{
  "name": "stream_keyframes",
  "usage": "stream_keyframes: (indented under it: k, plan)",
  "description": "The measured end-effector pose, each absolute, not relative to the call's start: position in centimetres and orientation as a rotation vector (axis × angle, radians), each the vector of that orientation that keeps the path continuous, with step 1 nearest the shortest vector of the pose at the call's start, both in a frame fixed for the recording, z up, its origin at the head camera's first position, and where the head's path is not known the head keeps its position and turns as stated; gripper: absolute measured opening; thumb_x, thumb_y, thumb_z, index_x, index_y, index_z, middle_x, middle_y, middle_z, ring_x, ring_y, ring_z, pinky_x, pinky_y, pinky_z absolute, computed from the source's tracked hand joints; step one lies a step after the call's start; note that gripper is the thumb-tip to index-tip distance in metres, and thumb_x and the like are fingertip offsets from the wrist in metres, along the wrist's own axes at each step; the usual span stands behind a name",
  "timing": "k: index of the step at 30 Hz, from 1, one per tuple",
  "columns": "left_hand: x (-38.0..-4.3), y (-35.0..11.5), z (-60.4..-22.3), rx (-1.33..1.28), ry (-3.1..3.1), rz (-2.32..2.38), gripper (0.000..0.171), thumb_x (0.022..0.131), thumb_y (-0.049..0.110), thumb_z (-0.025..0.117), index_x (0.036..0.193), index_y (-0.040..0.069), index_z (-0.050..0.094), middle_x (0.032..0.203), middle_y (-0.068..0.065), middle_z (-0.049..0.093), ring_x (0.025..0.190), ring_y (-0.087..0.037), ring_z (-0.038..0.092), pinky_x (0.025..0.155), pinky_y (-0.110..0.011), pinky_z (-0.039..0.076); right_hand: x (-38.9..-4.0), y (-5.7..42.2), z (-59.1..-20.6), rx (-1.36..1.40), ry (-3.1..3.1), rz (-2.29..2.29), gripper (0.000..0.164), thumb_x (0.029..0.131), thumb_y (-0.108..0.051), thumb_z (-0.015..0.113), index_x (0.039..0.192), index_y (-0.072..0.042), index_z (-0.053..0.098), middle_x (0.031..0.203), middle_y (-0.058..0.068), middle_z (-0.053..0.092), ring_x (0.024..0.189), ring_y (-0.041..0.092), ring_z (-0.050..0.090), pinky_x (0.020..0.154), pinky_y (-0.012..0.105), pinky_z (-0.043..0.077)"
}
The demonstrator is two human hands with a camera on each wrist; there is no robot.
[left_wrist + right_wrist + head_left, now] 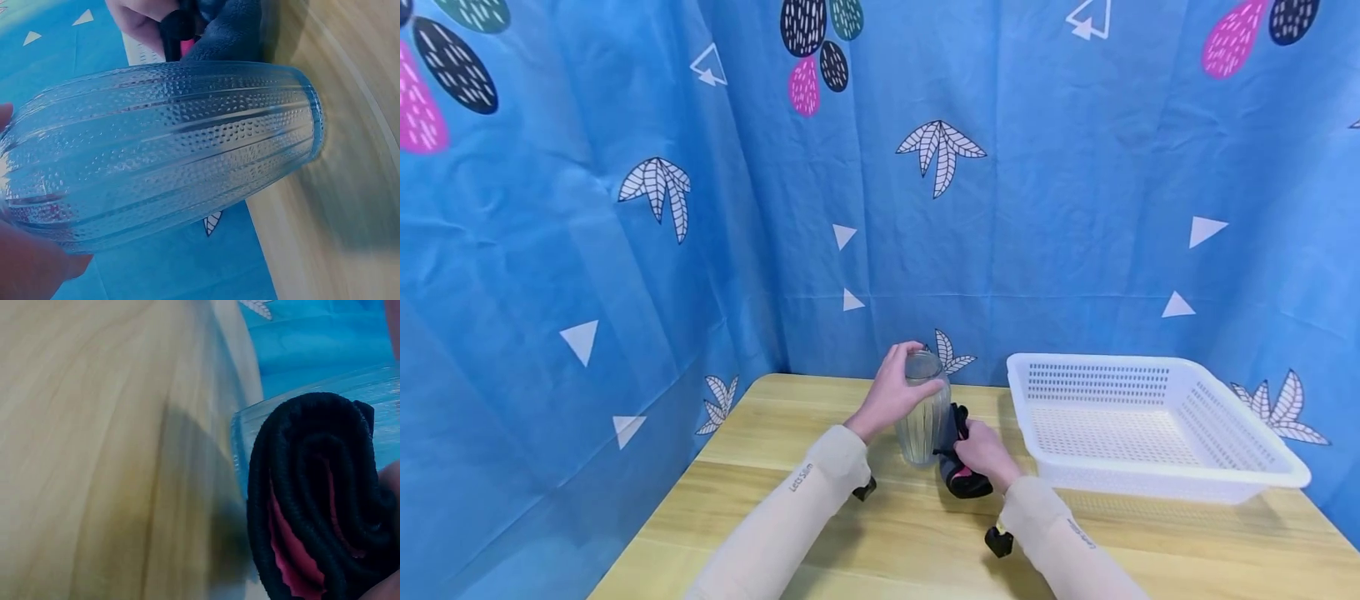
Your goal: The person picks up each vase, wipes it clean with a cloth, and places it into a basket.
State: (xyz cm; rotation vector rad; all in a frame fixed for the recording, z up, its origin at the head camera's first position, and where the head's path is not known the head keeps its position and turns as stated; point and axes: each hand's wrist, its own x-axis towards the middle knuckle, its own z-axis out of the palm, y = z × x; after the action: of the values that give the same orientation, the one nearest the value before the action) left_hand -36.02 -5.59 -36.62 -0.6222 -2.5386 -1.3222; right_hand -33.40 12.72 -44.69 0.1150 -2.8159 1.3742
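A clear ribbed glass vase [921,433] stands upright near the back of the wooden table, its dimpled surface filling much of the left wrist view. My left hand [895,393] grips it around the top, thumb on the near side and fingers on the far side. Just right of the vase, my right hand [987,450] holds a rolled dark fabric piece [967,483] with black edging and pink inner layers. In the right wrist view the roll [300,494] shows end-on, overlapping the lower part of the vase.
To the right sits a white perforated plastic basket [1150,479] on the table [917,550]. A blue patterned curtain [880,208] hangs behind the table and along its left side. Small black devices [998,542] are worn under both wrists.
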Motion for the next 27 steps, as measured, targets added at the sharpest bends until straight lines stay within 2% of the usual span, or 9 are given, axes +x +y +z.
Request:
stream_keyframes:
  k: [4, 7, 10, 13, 19, 24, 27]
  plan:
    - [-36.1, -5.6, -37.0, -0.613, -2.511, -1.282, 0.072, 0.089, 0.047, 0.073, 0.147, 0.017, 0.042, 0.145, -0.002, 0.040, 0.136, -0.025, 0.040, 0.110, -0.048, 0.040, -33.0, 12.8, -43.0, 0.122, -2.763, 1.405, 0.016, 0.089, -0.002, 0.056, 0.104, -0.001, 0.063, 0.095, 0.014, 0.068, 0.076, 0.021, 0.065, 0.070, 0.035, 0.053]
    - [-36.1, -5.6, -37.1, -0.594, -2.508, -1.236, 0.071, 0.089, 0.049, 0.072, 0.145, 0.017, 0.043, 0.140, -0.004, 0.037, 0.131, -0.026, 0.039, 0.106, -0.048, 0.043, -32.5, 13.0, -41.0, 0.177, -2.732, 1.307, 0.029, 0.091, -0.005, 0.057, 0.119, -0.005, 0.064, 0.102, 0.017, 0.069, 0.082, 0.025, 0.066, 0.073, 0.039, 0.053]
    - [-36.0, -5.4, -37.1, -0.570, -2.517, -1.204, 0.070, 0.088, 0.048, 0.073, 0.144, 0.017, 0.044, 0.137, -0.005, 0.038, 0.127, -0.024, 0.039, 0.103, -0.046, 0.043, -32.1, 13.3, -39.2, 0.242, -2.696, 1.195, 0.047, 0.092, -0.006, 0.056, 0.139, -0.009, 0.057, 0.112, 0.021, 0.069, 0.092, 0.028, 0.065, 0.081, 0.044, 0.053]
    - [-35.8, -5.3, -36.8, -0.551, -2.514, -1.173, 0.069, 0.086, 0.045, 0.076, 0.142, 0.017, 0.046, 0.137, -0.004, 0.044, 0.127, -0.022, 0.039, 0.104, -0.044, 0.042, -31.6, 13.6, -37.7, 0.279, -2.646, 1.185, 0.059, 0.092, -0.006, 0.054, 0.150, -0.011, 0.047, 0.123, 0.025, 0.066, 0.100, 0.032, 0.066, 0.087, 0.047, 0.053]
    - [-35.5, -5.5, -36.1, -0.539, -2.529, -1.130, 0.071, 0.084, 0.042, 0.079, 0.142, 0.016, 0.048, 0.138, -0.003, 0.053, 0.126, -0.024, 0.041, 0.102, -0.044, 0.043, -30.9, 13.3, -35.2, 0.311, -2.514, 1.233, 0.061, 0.094, -0.007, 0.055, 0.153, -0.018, 0.044, 0.139, 0.023, 0.059, 0.112, 0.035, 0.063, 0.091, 0.050, 0.052]
    - [-35.7, -5.7, -35.9, -0.595, -2.555, -1.147, 0.071, 0.085, 0.038, 0.079, 0.144, 0.017, 0.045, 0.142, -0.005, 0.054, 0.128, -0.026, 0.042, 0.103, -0.046, 0.043, -30.8, 13.1, -34.8, 0.319, -2.483, 1.254, 0.061, 0.095, -0.009, 0.054, 0.154, -0.020, 0.042, 0.139, 0.022, 0.059, 0.115, 0.036, 0.062, 0.090, 0.050, 0.052]
    - [-35.8, -5.7, -35.9, -0.609, -2.565, -1.180, 0.071, 0.084, 0.034, 0.078, 0.145, 0.018, 0.045, 0.143, -0.005, 0.053, 0.129, -0.027, 0.041, 0.103, -0.047, 0.043, -31.0, 13.1, -35.8, 0.277, -2.540, 1.248, 0.060, 0.095, -0.009, 0.053, 0.154, -0.014, 0.041, 0.134, 0.025, 0.061, 0.113, 0.037, 0.063, 0.089, 0.050, 0.052]
